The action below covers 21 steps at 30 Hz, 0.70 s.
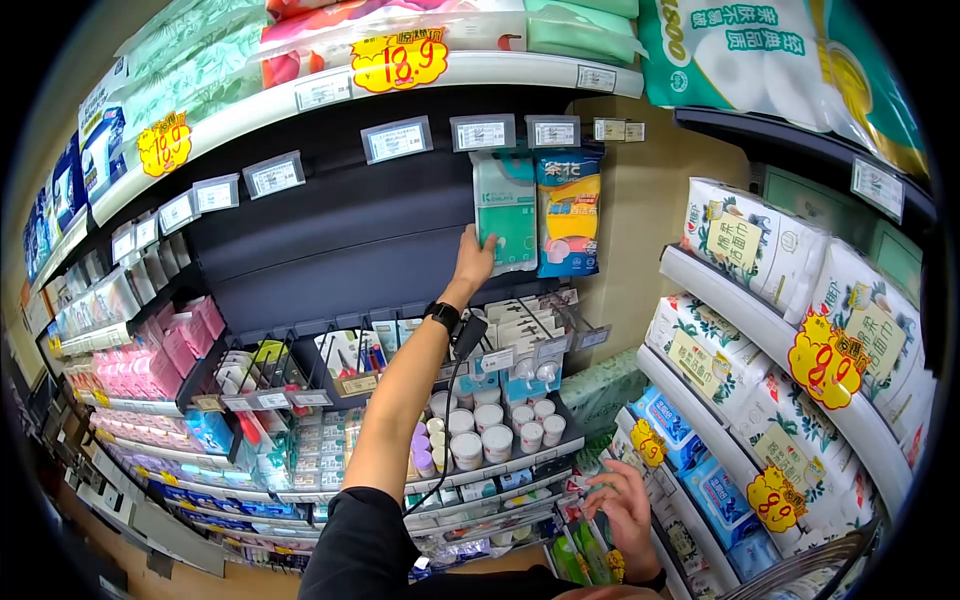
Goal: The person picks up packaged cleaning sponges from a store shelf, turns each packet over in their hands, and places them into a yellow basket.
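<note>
A flat green and white packet [507, 215] hangs below a price tag on the dark back panel. My left hand [474, 258] grips its lower left edge, thumb on the front and the other fingers mostly hidden behind. Just right of it hangs a blue and yellow packet [569, 212] of what look like cleaning cloths, untouched. My right hand [622, 508] is low at the right, fingers loosely bent and apart, with nothing in it. It is nearest to the right-hand shelves.
Shelf dividers with small tools [370, 355] and white lidded jars [487, 440] stand below my left arm. Packs of face tissues [755, 240] line the right shelves, with yellow price signs [826, 362] projecting. An upper shelf edge [480, 75] runs overhead.
</note>
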Motion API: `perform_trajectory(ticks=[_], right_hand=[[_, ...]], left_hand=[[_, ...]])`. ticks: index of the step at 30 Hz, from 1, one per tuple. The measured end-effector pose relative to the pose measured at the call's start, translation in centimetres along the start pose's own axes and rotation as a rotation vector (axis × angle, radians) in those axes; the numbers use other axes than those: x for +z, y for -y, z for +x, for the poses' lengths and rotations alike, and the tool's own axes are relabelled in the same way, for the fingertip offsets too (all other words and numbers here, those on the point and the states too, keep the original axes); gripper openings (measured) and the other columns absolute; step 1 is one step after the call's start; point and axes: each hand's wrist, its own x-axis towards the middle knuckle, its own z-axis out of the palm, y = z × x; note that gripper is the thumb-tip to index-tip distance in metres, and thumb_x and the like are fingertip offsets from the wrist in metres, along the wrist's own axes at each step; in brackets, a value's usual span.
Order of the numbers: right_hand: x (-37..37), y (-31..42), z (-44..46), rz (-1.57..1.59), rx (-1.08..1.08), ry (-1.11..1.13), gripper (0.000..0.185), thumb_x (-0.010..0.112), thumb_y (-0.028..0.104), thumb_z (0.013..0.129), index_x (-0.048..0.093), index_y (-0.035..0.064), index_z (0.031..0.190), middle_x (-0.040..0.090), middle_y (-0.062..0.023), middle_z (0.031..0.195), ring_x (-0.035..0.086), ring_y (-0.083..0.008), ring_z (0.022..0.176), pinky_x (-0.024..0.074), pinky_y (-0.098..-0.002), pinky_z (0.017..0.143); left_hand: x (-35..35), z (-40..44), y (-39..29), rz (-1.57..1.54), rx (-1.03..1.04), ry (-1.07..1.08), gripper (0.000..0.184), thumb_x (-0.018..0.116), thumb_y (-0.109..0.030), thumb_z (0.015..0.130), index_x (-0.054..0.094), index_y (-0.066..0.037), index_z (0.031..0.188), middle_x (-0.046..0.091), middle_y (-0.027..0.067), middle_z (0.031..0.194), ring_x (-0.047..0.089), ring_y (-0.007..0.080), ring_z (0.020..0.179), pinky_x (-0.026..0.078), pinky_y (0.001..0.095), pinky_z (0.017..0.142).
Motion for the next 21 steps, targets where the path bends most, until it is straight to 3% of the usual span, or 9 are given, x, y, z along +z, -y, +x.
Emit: perform_trajectory(ticks=[5, 7, 17, 21], right_hand=[[0.0, -0.7, 0.5, -0.005, 0.023, 0.025, 0.058, 0.057, 0.005, 0.093, 0.033, -0.0026, 0.145, 0.058, -0.0212, 0.123, 0.065, -0.0237, 0.092, 0.0516, -0.0324, 0.076], [0.0, -0.9, 0.6, -0.005, 0.038, 0.034, 0.058, 0.057, 0.005, 0.093, 0.033, -0.0028, 0.145, 0.058, -0.0209, 0.123, 0.065, -0.0237, 0.092, 0.0517, -0.0326, 0.076], [-1.4, -0.9, 1.2, -0.058, 0.014, -0.029, 0.056, 0.056, 0.005, 0.093, 0.034, -0.0030, 0.143, 0.060, -0.0200, 0.121, 0.065, -0.0229, 0.090, 0.0524, -0.0317, 0.075], [-1.8, -0.9, 1.1, -0.065, -0.005, -0.044, 0.055, 0.057, 0.006, 0.093, 0.035, -0.0028, 0.143, 0.060, -0.0195, 0.121, 0.065, -0.0222, 0.090, 0.0524, -0.0313, 0.075]], left_hand=[[-1.8, -2.7, -4.0, -0.116, -0.007, 0.027, 0.035, 0.057, -0.020, 0.101, 0.050, 0.005, 0.125, 0.064, 0.0233, 0.114, 0.063, 0.0310, 0.106, 0.047, 0.0395, 0.094], [-2.1, -3.3, -4.7, -0.163, 0.017, 0.028, 0.037, 0.054, -0.025, 0.104, 0.051, 0.005, 0.124, 0.065, 0.0162, 0.109, 0.060, 0.0198, 0.100, 0.048, 0.0346, 0.090], [-4.0, -8.2, -9.8, -0.300, -0.058, 0.108, 0.038, 0.053, -0.029, 0.105, 0.051, 0.002, 0.126, 0.062, 0.0105, 0.111, 0.055, 0.0143, 0.103, 0.044, 0.0308, 0.093], [-3.6, -8.9, -10.3, -0.375, 0.041, 0.133, 0.035, 0.053, -0.027, 0.105, 0.051, 0.002, 0.125, 0.062, 0.0092, 0.108, 0.054, 0.0131, 0.099, 0.044, 0.0299, 0.090]])
